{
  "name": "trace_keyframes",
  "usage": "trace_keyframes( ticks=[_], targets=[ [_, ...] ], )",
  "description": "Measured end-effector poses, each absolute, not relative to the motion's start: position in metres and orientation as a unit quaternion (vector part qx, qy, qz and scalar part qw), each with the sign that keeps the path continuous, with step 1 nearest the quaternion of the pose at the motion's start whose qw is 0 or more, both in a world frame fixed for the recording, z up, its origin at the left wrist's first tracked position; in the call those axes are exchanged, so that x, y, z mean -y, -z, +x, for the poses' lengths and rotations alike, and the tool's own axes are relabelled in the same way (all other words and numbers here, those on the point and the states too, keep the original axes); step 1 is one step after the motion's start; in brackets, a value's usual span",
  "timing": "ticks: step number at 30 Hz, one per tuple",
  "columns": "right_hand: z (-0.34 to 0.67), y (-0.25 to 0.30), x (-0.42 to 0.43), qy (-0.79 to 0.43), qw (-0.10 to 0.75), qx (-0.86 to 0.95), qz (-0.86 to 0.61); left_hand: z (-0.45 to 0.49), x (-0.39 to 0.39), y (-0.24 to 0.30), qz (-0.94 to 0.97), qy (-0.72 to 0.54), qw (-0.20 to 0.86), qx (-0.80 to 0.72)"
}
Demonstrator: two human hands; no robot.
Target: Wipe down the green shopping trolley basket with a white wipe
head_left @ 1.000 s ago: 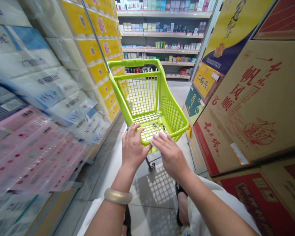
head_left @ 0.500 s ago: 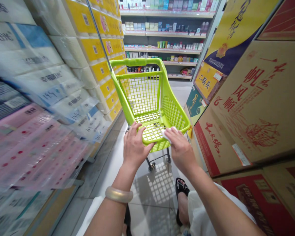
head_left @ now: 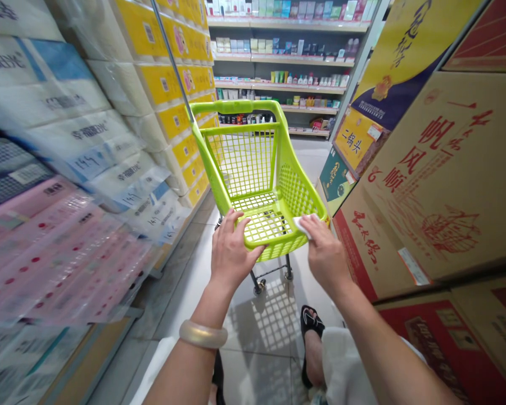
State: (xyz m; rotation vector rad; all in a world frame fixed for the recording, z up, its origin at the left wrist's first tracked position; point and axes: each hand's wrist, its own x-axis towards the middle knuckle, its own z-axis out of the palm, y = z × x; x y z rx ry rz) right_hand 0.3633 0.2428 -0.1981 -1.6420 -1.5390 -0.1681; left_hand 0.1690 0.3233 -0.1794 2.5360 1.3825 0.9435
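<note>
A lime-green plastic shopping cart (head_left: 301,197) stands in front of me, its meshed basket holding nothing. My left hand (head_left: 234,247) grips the near left corner of the basket rim, fingers over the left edge and thumb along the front. In my right hand (head_left: 326,247) is a folded white wipe (head_left: 304,226), pressed on the rim near the front right corner. Part of the wipe is hidden under my fingers, so I cannot tell if it is cloth or paper. On my left wrist is a pale bangle (head_left: 203,333).
Wrapped tissue packs (head_left: 93,135) and yellow-labelled paper rolls (head_left: 162,81) are stacked along the left. Cardboard cartons (head_left: 438,169) line the right side closely. Shelves of small bottles and boxes (head_left: 284,59) stand at the far end. My sandalled foot (head_left: 312,323) is on the tiled floor.
My right hand has slid the white wipe rightward along the front rim toward the right corner. My left hand and the cart have stayed in place.
</note>
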Motion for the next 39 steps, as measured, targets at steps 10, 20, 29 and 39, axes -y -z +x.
trace_keyframes(
  ticks=[10,20,29,39],
  targets=[
    [0.328,0.205,-0.24,0.041,0.41,0.705,-0.577,0.167,-0.325,0.18,0.834,-0.311,0.049,-0.453],
    [0.379,0.205,-0.247,0.065,0.45,0.568,-0.686,0.168,-0.325,0.18,0.836,-0.31,0.055,-0.449],
    [0.355,0.196,-0.241,0.035,0.411,0.692,-0.592,0.165,-0.326,0.181,0.837,-0.312,0.057,-0.447],
    [0.313,0.199,-0.242,0.026,0.387,0.747,-0.54,0.168,-0.326,0.184,0.837,-0.325,0.054,-0.437]
  ],
)
